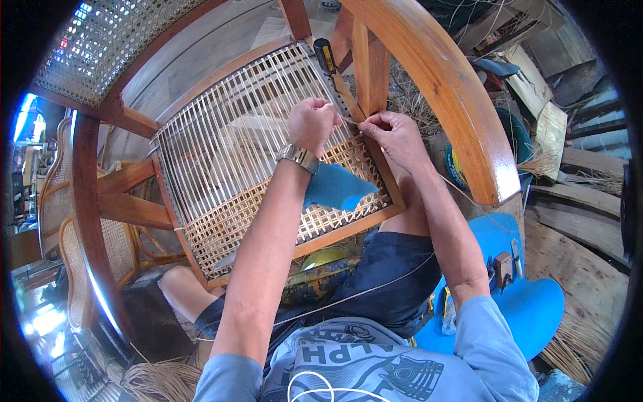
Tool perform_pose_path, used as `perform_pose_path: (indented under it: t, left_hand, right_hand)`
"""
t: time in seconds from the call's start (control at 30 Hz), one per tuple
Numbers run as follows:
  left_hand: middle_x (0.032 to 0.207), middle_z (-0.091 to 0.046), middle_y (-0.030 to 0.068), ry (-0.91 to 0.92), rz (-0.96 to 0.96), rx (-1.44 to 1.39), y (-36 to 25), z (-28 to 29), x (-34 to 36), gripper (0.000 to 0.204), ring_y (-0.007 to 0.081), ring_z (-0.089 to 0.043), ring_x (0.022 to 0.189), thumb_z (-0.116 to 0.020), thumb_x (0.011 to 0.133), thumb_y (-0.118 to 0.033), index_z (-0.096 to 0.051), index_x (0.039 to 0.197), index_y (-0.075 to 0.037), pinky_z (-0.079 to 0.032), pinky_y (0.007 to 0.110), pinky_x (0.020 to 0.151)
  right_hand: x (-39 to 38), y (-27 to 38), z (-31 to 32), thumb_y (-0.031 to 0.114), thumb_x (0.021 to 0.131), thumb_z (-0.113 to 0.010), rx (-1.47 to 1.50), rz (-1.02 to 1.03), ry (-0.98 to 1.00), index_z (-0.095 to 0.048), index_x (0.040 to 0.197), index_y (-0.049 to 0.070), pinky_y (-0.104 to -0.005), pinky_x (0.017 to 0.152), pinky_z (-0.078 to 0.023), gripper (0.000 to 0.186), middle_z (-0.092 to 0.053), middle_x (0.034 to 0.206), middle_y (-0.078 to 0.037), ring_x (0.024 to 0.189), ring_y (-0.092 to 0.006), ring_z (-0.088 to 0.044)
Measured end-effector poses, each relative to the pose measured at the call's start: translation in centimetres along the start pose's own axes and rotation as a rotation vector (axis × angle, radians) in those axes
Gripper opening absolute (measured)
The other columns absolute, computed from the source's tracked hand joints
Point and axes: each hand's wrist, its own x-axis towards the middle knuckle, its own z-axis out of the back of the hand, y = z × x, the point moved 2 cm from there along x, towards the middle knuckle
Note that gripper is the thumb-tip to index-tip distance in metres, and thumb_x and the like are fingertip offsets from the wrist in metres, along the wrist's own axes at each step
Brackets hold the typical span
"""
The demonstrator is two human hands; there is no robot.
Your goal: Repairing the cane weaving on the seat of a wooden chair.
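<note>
A wooden chair seat frame (298, 252) lies tilted before me, strung with pale parallel cane strands (221, 127). Nearer to me, crossing strands form an open woven mesh (221, 231). My left hand (313, 124), a metal watch on its wrist, is closed above the strands near the frame's right side. Just right of it, my right hand (398, 137) pinches a thin cane strand at the right rail. A short piece of that strand seems to run between both hands; the left fingertips are partly hidden. A blue cloth-like piece (338, 187) rests on the mesh below my left wrist.
A black-and-yellow-handled tool (325, 55) lies at the frame's far right corner. A curved wooden armrest (439, 80) arches on the right, a caned backrest (120, 40) stands far left. A blue plastic seat (529, 301) is beside me. Bundled cane (161, 382) lies lower left.
</note>
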Motion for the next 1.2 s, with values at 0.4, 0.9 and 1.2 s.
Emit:
perform_pose_path:
  t: [0.4,0.9,1.2]
  left_hand:
    - [0.064,-0.07,0.0065,-0.072,-0.294,0.27,0.3,1.9,-3.7,0.026,0.0157,-0.065,0.054,-0.055,0.089,-0.022,-0.075,0.083,-0.006,-0.051,0.035,0.054]
    - [0.056,-0.067,0.0058,0.004,-0.043,0.254,0.6,0.8,-2.8,0.028,0.0144,-0.062,0.05,-0.067,0.088,-0.02,-0.073,0.066,-0.004,-0.048,0.03,0.048]
    - [0.055,-0.063,0.0026,0.12,0.071,-0.015,1.5,1.8,-2.3,0.026,0.0076,-0.055,0.049,-0.07,0.085,-0.019,-0.071,0.067,0.0,-0.04,0.025,0.046]
  right_hand:
    - [-0.4,-0.1,3.3,0.017,0.09,-0.071,-0.357,0.034,0.088,-0.073,0.099,-0.001,-0.0284,0.073,-0.049,0.02,-0.069,0.083,-0.005,0.077,-0.0105,-0.058]
    - [-1.5,-0.3,4.0,0.014,0.088,-0.07,-0.374,0.067,0.023,-0.071,0.095,0.0,-0.0277,0.07,-0.049,0.016,-0.066,0.078,-0.004,0.073,-0.0095,-0.058]
    - [-2.1,-0.4,5.3,0.013,0.086,-0.069,-0.383,0.056,0.089,-0.068,0.088,0.001,-0.0264,0.064,-0.043,0.013,-0.061,0.074,0.0,0.069,-0.0072,-0.051]
